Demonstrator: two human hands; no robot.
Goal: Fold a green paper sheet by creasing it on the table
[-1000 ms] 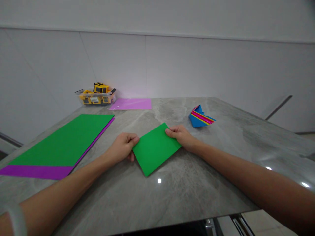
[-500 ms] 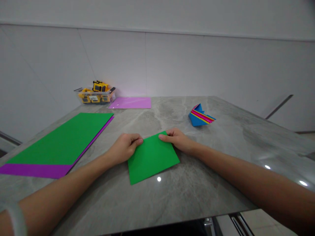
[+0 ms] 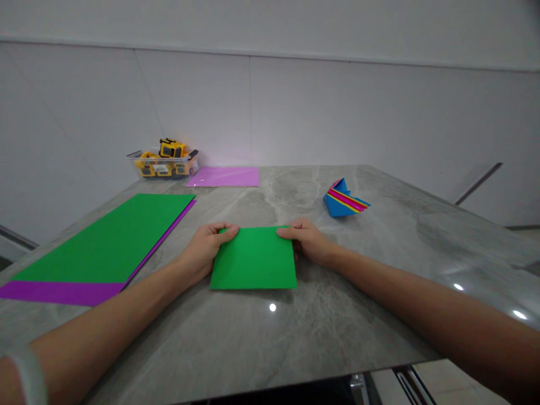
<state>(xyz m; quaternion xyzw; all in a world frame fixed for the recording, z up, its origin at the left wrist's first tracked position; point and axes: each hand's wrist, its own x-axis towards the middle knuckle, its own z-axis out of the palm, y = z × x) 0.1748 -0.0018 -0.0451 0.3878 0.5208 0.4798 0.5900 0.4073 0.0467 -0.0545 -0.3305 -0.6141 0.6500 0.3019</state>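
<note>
A green sheet of paper (image 3: 253, 260), roughly rectangular, is held between my two hands just above the table, its near edge level. My left hand (image 3: 207, 247) pinches its far left corner, thumb on top and fingers underneath. At the far right corner, my right hand (image 3: 309, 241) grips it the same way. The fingers beneath the paper are mostly hidden. Beyond my right hand sits a blue folded paper piece (image 3: 341, 205) with pink and yellow stripes.
On the left lie a large green sheet (image 3: 105, 242) and a purple sheet (image 3: 63, 293) under it. Against the wall stand a clear plastic box (image 3: 189, 167) of yellow toy vehicles (image 3: 171, 148) and a flat pink sheet (image 3: 228, 176). The grey marbled table (image 3: 236, 349) ends near me.
The green paper has turned from a slant to square with me, its near edge rising in view. My left hand has shifted from the paper's side to its far left corner.
</note>
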